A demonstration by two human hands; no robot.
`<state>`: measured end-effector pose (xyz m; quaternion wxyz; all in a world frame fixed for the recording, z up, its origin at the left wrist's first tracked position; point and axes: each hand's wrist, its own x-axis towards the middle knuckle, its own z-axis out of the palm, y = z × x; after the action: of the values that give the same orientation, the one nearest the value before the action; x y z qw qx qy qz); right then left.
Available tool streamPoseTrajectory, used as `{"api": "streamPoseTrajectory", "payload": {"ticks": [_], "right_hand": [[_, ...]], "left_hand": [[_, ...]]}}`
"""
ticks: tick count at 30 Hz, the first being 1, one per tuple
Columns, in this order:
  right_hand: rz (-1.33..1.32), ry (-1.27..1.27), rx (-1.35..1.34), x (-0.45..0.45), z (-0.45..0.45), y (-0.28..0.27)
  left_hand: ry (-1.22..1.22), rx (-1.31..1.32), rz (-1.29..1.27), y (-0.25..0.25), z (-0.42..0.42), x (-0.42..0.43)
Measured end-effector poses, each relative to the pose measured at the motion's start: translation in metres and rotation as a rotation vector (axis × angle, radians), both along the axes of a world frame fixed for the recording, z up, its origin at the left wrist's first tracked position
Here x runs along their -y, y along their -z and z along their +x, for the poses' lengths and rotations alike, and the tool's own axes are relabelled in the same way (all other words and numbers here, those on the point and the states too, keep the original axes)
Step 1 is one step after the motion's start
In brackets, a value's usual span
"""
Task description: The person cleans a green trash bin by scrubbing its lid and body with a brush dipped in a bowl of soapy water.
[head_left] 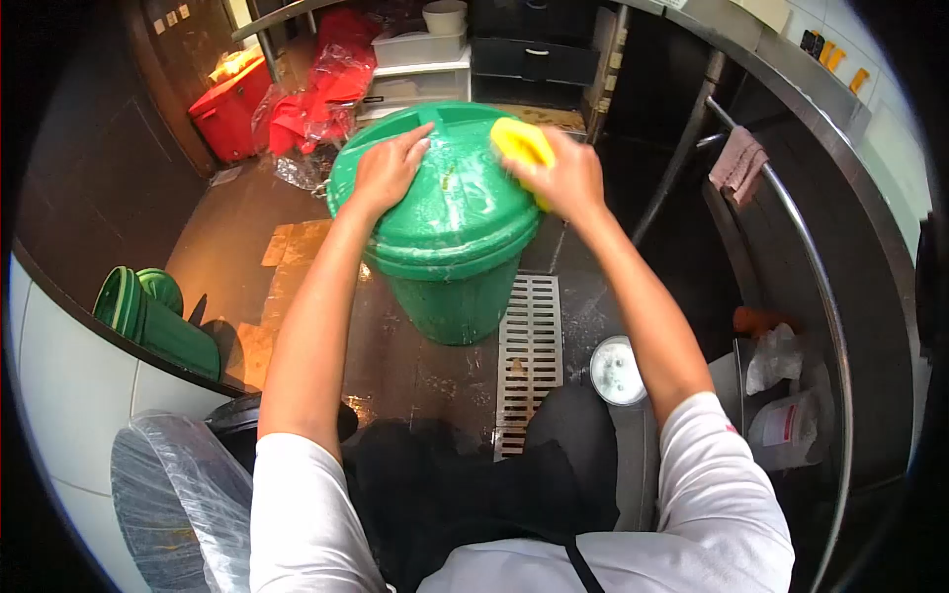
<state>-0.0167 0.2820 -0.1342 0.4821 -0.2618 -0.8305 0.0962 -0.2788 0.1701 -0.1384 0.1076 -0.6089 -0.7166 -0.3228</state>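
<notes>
A green lidded bin (450, 306) stands on the wet floor in front of me. Its domed lid (450, 193) is wet, with whitish suds on it. My left hand (390, 170) lies on the left part of the lid, fingers stretched out. At the lid's right side, my right hand (573, 173) grips a yellow sponge (522, 143) against the surface; that hand is slightly blurred. A round container of foamy water (619, 371) sits on the floor by my right knee.
A slotted metal drain cover (528, 366) runs beside the bin. Another green bin (163, 326) is at the left. Behind stand a red container (232, 114), red plastic bags (326, 99) and drawers (534, 61). A pink cloth (739, 163) hangs on a metal rail (806, 232) at right.
</notes>
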Motion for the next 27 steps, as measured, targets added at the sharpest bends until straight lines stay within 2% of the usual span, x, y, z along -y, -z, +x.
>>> {"api": "streamPoseTrajectory", "payload": {"ticks": [2,3,4,5,7,9,11,13,15,17,18,20,23,25,27], "right_hand": [[0.285,-0.124,0.111,0.059,-0.005,0.024],[0.396,-0.256,0.037,0.078,-0.019,0.043],[0.457,-0.372,0.089,0.102,-0.035,0.042],[0.493,-0.383,0.098,0.122,-0.059,0.051],[0.652,-0.428,0.105,0.150,-0.099,0.068],[0.752,-0.447,0.170,0.150,-0.088,0.085],[0.713,-0.394,0.051,0.121,-0.038,0.084],[0.527,-0.189,-0.027,0.074,0.011,0.107],[0.547,-0.205,-0.011,0.065,0.013,0.131],[0.586,-0.289,-0.077,0.084,-0.009,0.123],[0.627,-0.382,-0.017,0.107,-0.033,0.117],[0.642,-0.344,0.258,0.146,-0.069,0.117],[0.382,-0.255,-0.013,0.124,-0.038,0.111],[0.013,-0.068,-0.138,0.093,0.009,0.092],[-0.144,0.251,0.023,0.056,0.044,0.064]], "left_hand": [[0.075,0.121,-0.097,-0.009,-0.014,-0.002],[0.121,0.184,-0.154,-0.012,-0.018,-0.004],[0.220,0.304,-0.213,-0.016,-0.028,-0.006],[0.278,0.397,-0.248,-0.017,-0.035,-0.010],[0.257,0.291,-0.260,-0.024,-0.031,-0.009],[0.132,0.163,-0.245,-0.025,-0.014,0.006],[0.069,0.084,-0.176,-0.021,-0.011,0.014],[0.074,0.052,-0.079,-0.006,-0.011,0.021],[0.040,-0.005,-0.004,0.005,-0.012,0.017],[0.036,-0.002,0.024,0.004,-0.008,0.014],[0.033,0.017,0.032,0.004,-0.006,0.015],[0.030,0.041,0.030,0.003,-0.005,0.018],[0.008,0.008,0.071,0.012,-0.013,0.018],[-0.006,-0.014,0.089,0.010,-0.008,0.019],[-0.027,-0.045,0.111,0.014,-0.007,0.015]]}}
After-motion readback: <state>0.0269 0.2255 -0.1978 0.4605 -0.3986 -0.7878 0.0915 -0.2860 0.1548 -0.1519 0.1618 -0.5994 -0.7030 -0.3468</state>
